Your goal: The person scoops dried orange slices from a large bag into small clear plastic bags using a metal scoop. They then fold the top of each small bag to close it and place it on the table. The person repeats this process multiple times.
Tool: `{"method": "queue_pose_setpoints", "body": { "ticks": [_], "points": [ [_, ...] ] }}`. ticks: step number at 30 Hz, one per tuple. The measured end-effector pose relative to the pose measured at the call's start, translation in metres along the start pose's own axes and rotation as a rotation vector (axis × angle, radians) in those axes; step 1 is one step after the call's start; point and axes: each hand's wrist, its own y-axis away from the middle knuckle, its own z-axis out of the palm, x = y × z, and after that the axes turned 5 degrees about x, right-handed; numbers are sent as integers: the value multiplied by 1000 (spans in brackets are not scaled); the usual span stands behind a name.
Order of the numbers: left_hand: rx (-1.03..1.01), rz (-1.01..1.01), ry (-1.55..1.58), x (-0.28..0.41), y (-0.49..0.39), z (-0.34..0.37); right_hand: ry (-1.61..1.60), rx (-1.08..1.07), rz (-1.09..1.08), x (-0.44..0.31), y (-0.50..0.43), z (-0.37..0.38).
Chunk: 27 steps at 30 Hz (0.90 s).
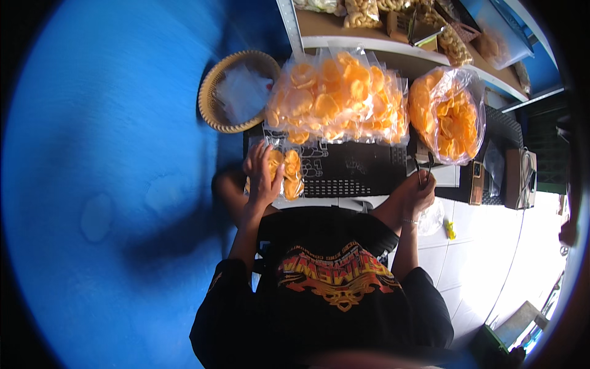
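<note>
My left hand (263,174) rests over small clear packets of orange crackers (292,174) at the left end of a black table (355,168). Its fingers are spread, and part of the packets is hidden under it. In my right hand (420,193) is a pair of dark tongs (424,169), with the two tips apart and pointing away from me. Just beyond the tips stands a large clear plastic bag (445,115), its mouth open, holding loose orange crackers (456,122). A heap of filled cracker packets (339,97) lies across the table's far side.
A woven basket (206,101) with clear plastic bags (244,92) stands at the far left, near a blue wall (115,138). Shelves (322,32) with bagged snacks rise behind. On the right are a phone-like object (476,182), a box with a cable (521,177) and a tiled floor (461,263).
</note>
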Motion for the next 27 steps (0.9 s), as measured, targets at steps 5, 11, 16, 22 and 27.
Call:
{"method": "queue_pose_setpoints", "body": {
  "ticks": [5,11,16,22,27],
  "points": [
    [378,-87,-150,-48,-68,0,-76,-22,44,3,-1,2],
    [-184,-577,-209,-136,-146,41,-34,-61,108,-2,-2,-3],
    [-373,-714,-455,-146,-158,66,-98,-38,125,-9,-1,-9],
    [28,-630,-435,-126,-177,51,-76,-78,128,-14,-3,-15],
    [45,-491,-468,-137,-184,35,-77,-28,101,-22,-4,-19]
  ]
}}
